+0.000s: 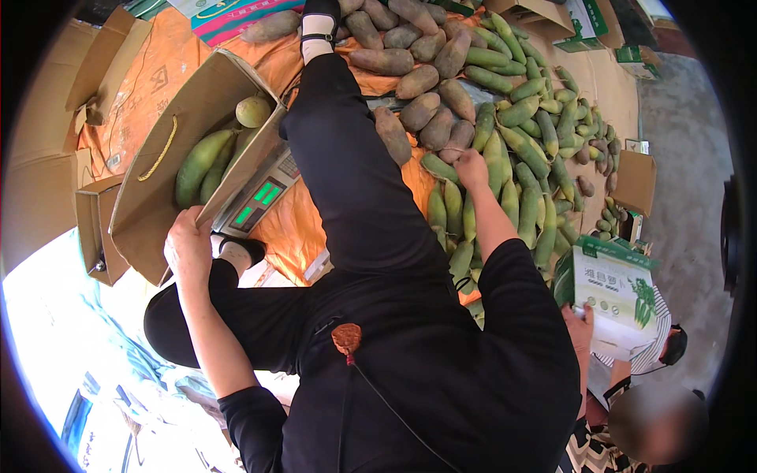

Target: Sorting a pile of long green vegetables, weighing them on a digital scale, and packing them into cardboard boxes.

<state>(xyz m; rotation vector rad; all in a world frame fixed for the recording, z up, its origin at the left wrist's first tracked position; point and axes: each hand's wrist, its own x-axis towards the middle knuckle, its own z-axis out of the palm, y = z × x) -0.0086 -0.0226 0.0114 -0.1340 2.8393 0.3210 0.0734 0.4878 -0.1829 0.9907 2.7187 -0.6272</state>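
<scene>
My left hand (188, 244) is closed on the near edge of an open cardboard box (146, 209) with a yellow cord handle. Inside the box lie a few long green radishes (203, 164), one showing a pale round end. Under the box's right side is a scale (259, 195) with a lit green display. My right hand (472, 170) reaches into the pile, its fingers closed at the lower end of a reddish-brown root vegetable (456, 140). Its fingertips are partly hidden. Green radishes (495, 162) lie right beside that hand.
More reddish-brown roots (418, 81) and green radishes (544, 130) cover the orange sheet (272, 225) ahead and right. Another person's hand (579, 327) holds a green-and-white carton (607, 296) at right. Empty cardboard boxes (102, 225) stand at left. My leg (359, 173) stretches between scale and pile.
</scene>
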